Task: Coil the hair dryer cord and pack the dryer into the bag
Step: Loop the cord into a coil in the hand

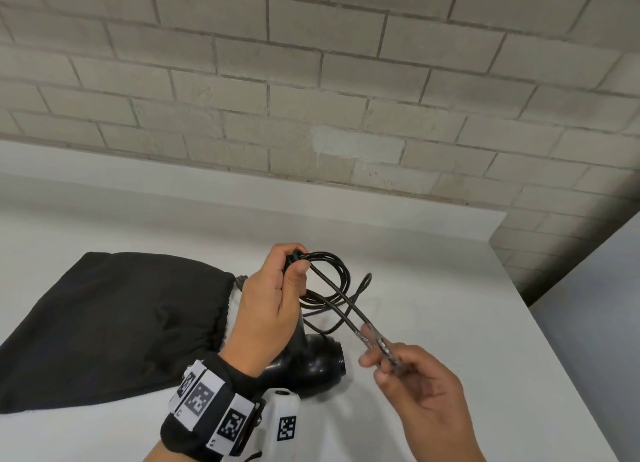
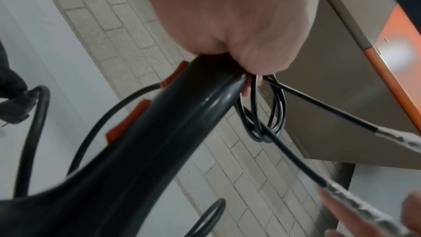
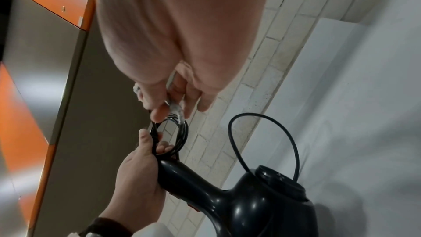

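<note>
L hand (image 1: 268, 309) grips the dryer (image 1: 311, 359) handle w/ cord (image 1: 329, 281) loops at its end, above the table (image 1: 433, 271); R hand (image 1: 415, 385) pinches a doubled cord stretch. Bag (image 1: 110, 323) lies flat, just left (mouth looks cinched). Risk: loops likely spring loose if L thumb eases while R pulls.

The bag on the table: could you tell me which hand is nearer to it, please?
Left. The left hand is raised just beside the bag's gathered mouth, gripping the dryer handle and coiled cord. The right hand is farther off, beyond the dryer, pinching the cord.
</note>
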`<act>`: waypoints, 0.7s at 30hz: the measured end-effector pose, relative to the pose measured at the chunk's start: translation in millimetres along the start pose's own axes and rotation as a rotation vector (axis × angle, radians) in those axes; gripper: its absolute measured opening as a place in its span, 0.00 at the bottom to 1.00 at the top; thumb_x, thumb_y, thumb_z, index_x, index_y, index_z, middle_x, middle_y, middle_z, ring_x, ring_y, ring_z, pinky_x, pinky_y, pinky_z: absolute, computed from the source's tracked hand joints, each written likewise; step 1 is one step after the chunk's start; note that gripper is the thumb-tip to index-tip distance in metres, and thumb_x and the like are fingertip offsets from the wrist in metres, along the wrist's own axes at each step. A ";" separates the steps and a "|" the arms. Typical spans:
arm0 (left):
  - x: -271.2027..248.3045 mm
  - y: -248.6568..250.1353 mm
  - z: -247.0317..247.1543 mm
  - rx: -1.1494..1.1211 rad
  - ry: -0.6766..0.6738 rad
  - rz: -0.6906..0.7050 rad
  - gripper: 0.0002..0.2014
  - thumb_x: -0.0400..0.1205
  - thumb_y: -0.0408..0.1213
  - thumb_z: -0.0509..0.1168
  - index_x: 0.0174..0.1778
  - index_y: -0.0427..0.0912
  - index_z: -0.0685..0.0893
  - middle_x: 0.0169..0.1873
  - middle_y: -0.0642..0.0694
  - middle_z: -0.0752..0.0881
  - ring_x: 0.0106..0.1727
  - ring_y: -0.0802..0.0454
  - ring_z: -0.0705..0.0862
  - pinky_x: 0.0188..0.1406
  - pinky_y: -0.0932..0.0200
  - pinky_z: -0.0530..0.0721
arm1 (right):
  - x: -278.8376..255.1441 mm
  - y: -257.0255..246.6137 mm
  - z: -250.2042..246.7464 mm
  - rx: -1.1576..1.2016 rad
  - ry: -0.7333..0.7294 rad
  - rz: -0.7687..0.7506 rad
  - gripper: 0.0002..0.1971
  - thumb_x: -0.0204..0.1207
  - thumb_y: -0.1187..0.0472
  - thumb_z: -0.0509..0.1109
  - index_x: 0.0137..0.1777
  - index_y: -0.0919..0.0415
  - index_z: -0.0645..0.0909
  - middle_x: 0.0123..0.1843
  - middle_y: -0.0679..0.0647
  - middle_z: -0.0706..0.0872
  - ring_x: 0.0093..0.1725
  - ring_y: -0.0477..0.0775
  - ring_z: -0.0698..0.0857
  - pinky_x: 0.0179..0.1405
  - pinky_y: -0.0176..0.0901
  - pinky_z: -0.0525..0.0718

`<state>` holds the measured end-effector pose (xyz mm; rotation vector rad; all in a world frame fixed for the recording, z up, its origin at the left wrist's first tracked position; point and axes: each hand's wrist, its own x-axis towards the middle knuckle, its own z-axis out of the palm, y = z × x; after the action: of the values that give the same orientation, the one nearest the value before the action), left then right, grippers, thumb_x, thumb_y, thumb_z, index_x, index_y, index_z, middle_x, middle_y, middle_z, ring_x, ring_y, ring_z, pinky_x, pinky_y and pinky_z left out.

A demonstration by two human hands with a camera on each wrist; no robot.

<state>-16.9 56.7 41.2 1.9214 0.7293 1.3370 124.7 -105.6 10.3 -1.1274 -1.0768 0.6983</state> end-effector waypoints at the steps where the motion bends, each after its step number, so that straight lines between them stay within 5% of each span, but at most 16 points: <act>1: -0.3 1.3 0.5 -0.011 0.007 0.000 0.08 0.87 0.52 0.52 0.53 0.59 0.76 0.28 0.47 0.80 0.30 0.50 0.80 0.29 0.60 0.79 | 0.6 -2.3 0.8 0.049 0.042 0.007 0.06 0.70 0.55 0.81 0.43 0.53 0.87 0.41 0.61 0.92 0.65 0.64 0.86 0.63 0.43 0.83; 4: -0.6 3.5 2.0 -0.020 0.031 0.000 0.06 0.86 0.52 0.53 0.53 0.61 0.75 0.27 0.47 0.79 0.31 0.50 0.81 0.30 0.59 0.82 | -0.5 -6.7 -6.1 0.238 0.119 0.102 0.22 0.60 0.43 0.85 0.47 0.58 0.89 0.28 0.62 0.86 0.48 0.72 0.91 0.53 0.51 0.88; 6: -1.9 4.7 2.8 -0.005 0.032 0.000 0.06 0.85 0.53 0.54 0.53 0.63 0.75 0.30 0.46 0.80 0.31 0.49 0.82 0.30 0.56 0.83 | -0.3 -13.4 -14.3 0.353 0.140 0.201 0.29 0.53 0.42 0.88 0.46 0.65 0.90 0.21 0.60 0.76 0.29 0.70 0.88 0.41 0.55 0.90; 8: -3.0 5.5 3.6 0.004 0.025 -0.004 0.06 0.85 0.54 0.54 0.52 0.63 0.75 0.34 0.48 0.82 0.30 0.49 0.83 0.29 0.55 0.84 | -1.5 -18.5 -26.5 0.453 0.134 0.295 0.33 0.50 0.44 0.90 0.46 0.71 0.89 0.18 0.56 0.64 0.14 0.55 0.71 0.21 0.50 0.82; 10: -3.0 5.8 4.1 0.011 0.030 -0.006 0.06 0.85 0.54 0.53 0.52 0.63 0.75 0.36 0.50 0.83 0.32 0.53 0.85 0.30 0.63 0.84 | -6.1 -16.1 -39.3 0.526 0.080 0.364 0.33 0.53 0.45 0.89 0.46 0.74 0.87 0.18 0.54 0.56 0.14 0.46 0.57 0.16 0.35 0.72; 13: -0.9 5.7 4.7 0.014 0.038 -0.003 0.06 0.85 0.55 0.53 0.52 0.64 0.74 0.37 0.51 0.83 0.33 0.53 0.85 0.30 0.61 0.84 | -9.8 -13.9 -56.8 0.350 -0.057 0.385 0.31 0.56 0.41 0.87 0.44 0.71 0.87 0.19 0.52 0.66 0.16 0.46 0.62 0.20 0.32 0.70; 16: -0.5 5.5 4.8 0.015 0.044 -0.001 0.06 0.84 0.56 0.53 0.52 0.64 0.74 0.37 0.52 0.83 0.34 0.53 0.86 0.31 0.60 0.84 | -13.6 -15.8 -63.5 -0.045 -0.128 0.327 0.24 0.49 0.46 0.89 0.33 0.64 0.87 0.32 0.60 0.87 0.34 0.53 0.87 0.36 0.34 0.82; 18: -1.4 5.8 5.2 0.012 0.046 -0.003 0.07 0.84 0.56 0.53 0.52 0.64 0.74 0.36 0.52 0.83 0.33 0.54 0.86 0.31 0.62 0.84 | -18.9 -2.6 -67.4 -0.006 -0.051 0.250 0.14 0.52 0.57 0.86 0.32 0.63 0.87 0.39 0.69 0.90 0.53 0.60 0.91 0.49 0.36 0.85; 21: -0.7 5.6 5.7 0.017 0.051 -0.021 0.07 0.84 0.56 0.53 0.52 0.64 0.74 0.34 0.54 0.83 0.33 0.56 0.86 0.31 0.67 0.83 | -25.9 22.3 -72.0 0.318 -0.090 0.133 0.09 0.67 0.77 0.71 0.45 0.67 0.85 0.37 0.62 0.87 0.52 0.68 0.90 0.66 0.58 0.81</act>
<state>-11.3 51.5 43.8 1.8938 0.7859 1.3748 183.9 -147.3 -22.8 -0.9045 -0.9316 0.9966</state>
